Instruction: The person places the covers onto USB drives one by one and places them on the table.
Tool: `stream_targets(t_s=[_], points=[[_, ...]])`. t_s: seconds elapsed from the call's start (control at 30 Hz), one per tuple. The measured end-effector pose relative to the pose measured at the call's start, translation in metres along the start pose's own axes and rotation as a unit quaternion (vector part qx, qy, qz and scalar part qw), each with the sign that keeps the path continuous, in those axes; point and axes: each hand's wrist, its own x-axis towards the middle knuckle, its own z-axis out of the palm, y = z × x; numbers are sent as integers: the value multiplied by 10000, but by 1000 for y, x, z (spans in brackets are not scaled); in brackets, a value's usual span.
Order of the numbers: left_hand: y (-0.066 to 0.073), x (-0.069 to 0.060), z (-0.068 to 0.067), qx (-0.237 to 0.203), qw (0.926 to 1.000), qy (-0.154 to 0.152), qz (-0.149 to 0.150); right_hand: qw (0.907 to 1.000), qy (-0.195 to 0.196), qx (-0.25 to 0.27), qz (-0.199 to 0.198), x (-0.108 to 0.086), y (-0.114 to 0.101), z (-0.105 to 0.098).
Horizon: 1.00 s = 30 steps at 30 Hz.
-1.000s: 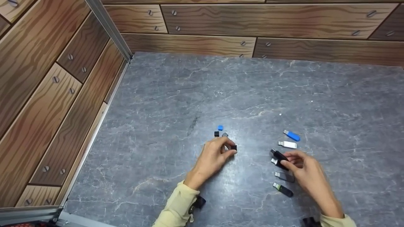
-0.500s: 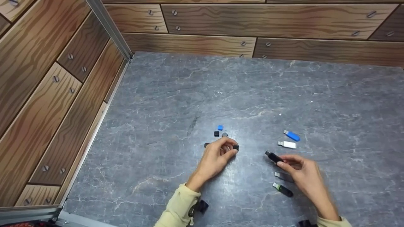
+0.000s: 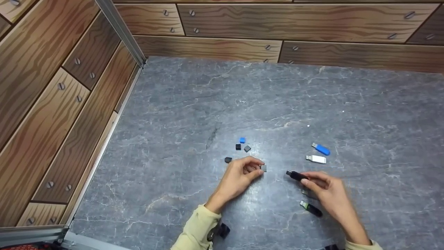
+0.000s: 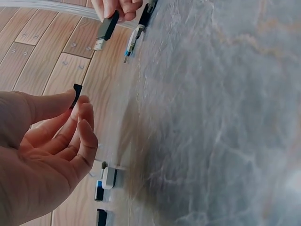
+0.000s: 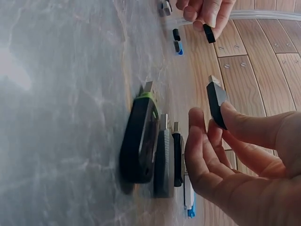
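My left hand [image 3: 239, 177] pinches a small black USB cap [image 3: 263, 168] between thumb and fingertips. In the left wrist view that cap [image 4: 76, 95] appears edge-on. Opposite it, my right hand [image 3: 333, 194] holds a black USB stick [image 3: 297, 175], its metal plug pointing toward the cap; a gap separates the two. The right wrist view shows the held stick [image 5: 217, 104] between thumb and fingers. Beneath the right hand lie a grey stick [image 5: 162, 160] and another black stick [image 5: 178, 160]; in the head view the hand covers most of the grey one.
Beyond the right hand lie a blue stick [image 3: 321, 149] and a white stick [image 3: 316, 159]; nearer is a black-and-green stick [image 3: 311, 209]. Loose caps lie by the left hand: blue [image 3: 242, 140], black [image 3: 238, 147], grey [image 3: 247, 148] and dark [image 3: 228, 159]. Wood-patterned walls [image 3: 229, 21] border the table.
My right hand has carried the black USB stick leftward, off the row. My left hand has shifted slightly right with the cap, uncovering the dark cap beside it.
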Motion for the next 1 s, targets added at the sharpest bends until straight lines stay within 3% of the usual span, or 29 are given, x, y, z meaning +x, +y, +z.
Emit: stream_targets(t_s=[0.17, 0.43, 0.73, 1.0], points=[[-1, -1, 2, -17, 9999, -132, -54, 9998, -30, -136, -132, -1, 0, 4], [-3, -1, 6, 21, 9986, -500, -140, 9967, -590, 368, 422, 3, -2, 7], [-5, -2, 8, -123, 9976, -652, -198, 9973, -640, 317, 192, 0, 1, 12], [-6, -5, 8, -269, 9942, -1022, -192, 9949, -908, 426, 117, -3, 1, 14]])
